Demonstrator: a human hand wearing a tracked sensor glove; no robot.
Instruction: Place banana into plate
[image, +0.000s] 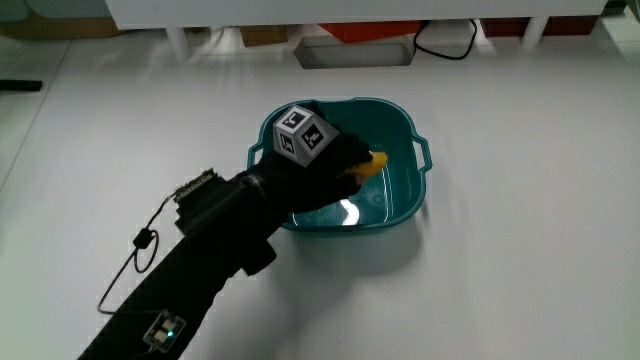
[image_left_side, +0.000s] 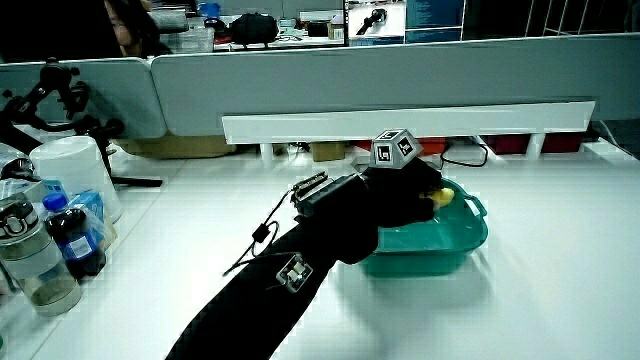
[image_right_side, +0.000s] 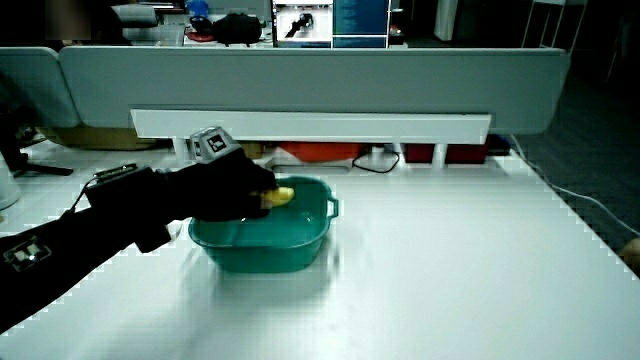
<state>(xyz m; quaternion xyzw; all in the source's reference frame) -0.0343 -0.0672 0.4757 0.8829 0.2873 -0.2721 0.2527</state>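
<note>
Hand (image: 330, 160) is curled around the banana (image: 372, 163), holding it inside the teal plate (image: 410, 195), probably just off the bottom. Lower gently, then let go.

Main view: you look steeply down, close on the teal basin (image: 400, 195). Both side views look forward, lower, toward the partition (image_left_side: 400, 80); all share the basin.
</note>
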